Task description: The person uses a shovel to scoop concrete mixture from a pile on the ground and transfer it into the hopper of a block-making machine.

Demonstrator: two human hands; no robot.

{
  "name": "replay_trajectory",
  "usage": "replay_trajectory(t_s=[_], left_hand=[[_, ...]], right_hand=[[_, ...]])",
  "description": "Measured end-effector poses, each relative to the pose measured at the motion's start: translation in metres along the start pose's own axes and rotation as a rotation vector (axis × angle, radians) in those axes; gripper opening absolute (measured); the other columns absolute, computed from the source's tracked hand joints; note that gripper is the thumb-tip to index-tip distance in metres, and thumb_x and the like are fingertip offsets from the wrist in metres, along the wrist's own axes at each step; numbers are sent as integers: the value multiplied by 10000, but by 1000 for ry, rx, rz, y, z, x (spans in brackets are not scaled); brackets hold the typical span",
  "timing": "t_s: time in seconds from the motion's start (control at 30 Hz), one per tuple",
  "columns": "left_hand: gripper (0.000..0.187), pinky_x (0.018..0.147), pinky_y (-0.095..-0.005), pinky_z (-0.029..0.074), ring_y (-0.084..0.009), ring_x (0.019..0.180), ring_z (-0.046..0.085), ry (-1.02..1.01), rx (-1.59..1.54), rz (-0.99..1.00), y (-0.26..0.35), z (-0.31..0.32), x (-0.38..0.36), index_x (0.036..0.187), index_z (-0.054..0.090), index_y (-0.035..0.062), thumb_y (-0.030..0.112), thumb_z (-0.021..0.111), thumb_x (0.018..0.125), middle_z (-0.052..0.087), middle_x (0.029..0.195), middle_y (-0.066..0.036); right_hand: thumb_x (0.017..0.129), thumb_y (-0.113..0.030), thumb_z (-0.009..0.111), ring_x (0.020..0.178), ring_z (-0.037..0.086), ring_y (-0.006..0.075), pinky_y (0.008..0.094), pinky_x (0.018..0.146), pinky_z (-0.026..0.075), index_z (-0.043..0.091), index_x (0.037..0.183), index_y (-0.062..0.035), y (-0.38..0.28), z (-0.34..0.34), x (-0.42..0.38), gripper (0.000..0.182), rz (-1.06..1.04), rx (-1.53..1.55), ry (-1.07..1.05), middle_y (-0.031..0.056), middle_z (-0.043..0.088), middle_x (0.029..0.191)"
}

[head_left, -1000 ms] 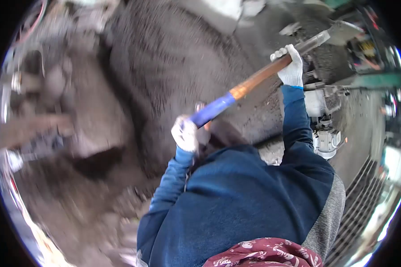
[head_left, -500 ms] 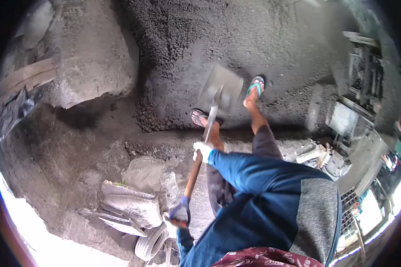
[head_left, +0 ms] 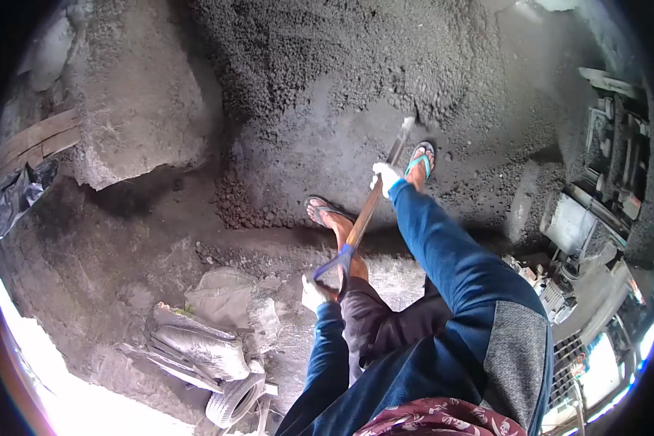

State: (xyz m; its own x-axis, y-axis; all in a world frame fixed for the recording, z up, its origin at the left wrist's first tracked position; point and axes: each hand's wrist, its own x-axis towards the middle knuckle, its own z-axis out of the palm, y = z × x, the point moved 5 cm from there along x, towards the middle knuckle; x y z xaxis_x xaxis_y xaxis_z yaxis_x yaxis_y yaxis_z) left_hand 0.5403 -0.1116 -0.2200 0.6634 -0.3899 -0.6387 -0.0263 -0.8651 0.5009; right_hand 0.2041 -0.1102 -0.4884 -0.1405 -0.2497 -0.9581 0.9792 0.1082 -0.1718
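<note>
A shovel (head_left: 366,212) with a wooden shaft and a blue D-shaped handle slants up and to the right across the view. My left hand (head_left: 317,292), in a white glove, is closed on the D-handle near my thigh. Farther along, my right hand (head_left: 386,178), also white-gloved, wraps round the shaft close to its metal socket. The shovel's front end meets dark, wet-looking gravel mix (head_left: 432,83) just beyond my right foot (head_left: 419,161). Its blade cannot be made out there. My left foot (head_left: 328,211), in a flip-flop, stands left of the shaft.
A large concrete block (head_left: 142,94) rises at the left. A low ledge runs under my legs. Stacked sacks (head_left: 200,345) and an old tyre (head_left: 234,401) lie at lower left. Boards and a pale box-like object (head_left: 564,222) line the right side.
The shovel has swung forward and right, its raised blade going down to the gravel mix. Both hands have moved forward with it, keeping their hold.
</note>
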Motion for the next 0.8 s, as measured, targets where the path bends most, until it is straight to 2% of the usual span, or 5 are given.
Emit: replay_trajectory(t_s=[0.4,0.63,0.67,0.73,0.8], left_hand=[[398,551,-362,462,-160,618,503,-306,-180,95,67,-62,-24,836,552,73,446,600,965,517,779,-4],[426,507,-314,423,-133,492,433,-849,-362,822,369,80,-324,774,518,88,409,449,1045,506,656,-16],[454,509,-327,431,-145,477,431,-973,-315,1174,408,94,-364,765,531,74,434,455,1032,521,631,-21],[440,553,-354,467,-172,591,532,-93,-214,2424,458,85,-493,790,556,12,411,554,975,581,717,-57],[370,686,-360,517,-264,711,614,-1029,-674,1860,471,102,-570,906,633,-4,365,658,891,646,837,-118]], right_hand=[[804,-103,757,617,589,263,451,537,533,572,942,-67,-119,28,-307,233,-320,256,40,67,547,800],[868,-125,696,682,567,218,477,706,526,580,886,-107,-407,112,-487,118,-697,651,-684,38,549,787],[858,-90,672,678,566,236,472,699,518,571,860,-101,-455,117,-541,101,-805,660,-840,50,550,766],[842,-54,626,645,563,246,467,693,509,572,833,-97,-544,106,-604,70,-1058,654,-915,80,536,679],[861,-97,621,655,569,245,447,704,520,557,817,-92,-598,71,-663,78,-1199,674,-920,94,561,691]])
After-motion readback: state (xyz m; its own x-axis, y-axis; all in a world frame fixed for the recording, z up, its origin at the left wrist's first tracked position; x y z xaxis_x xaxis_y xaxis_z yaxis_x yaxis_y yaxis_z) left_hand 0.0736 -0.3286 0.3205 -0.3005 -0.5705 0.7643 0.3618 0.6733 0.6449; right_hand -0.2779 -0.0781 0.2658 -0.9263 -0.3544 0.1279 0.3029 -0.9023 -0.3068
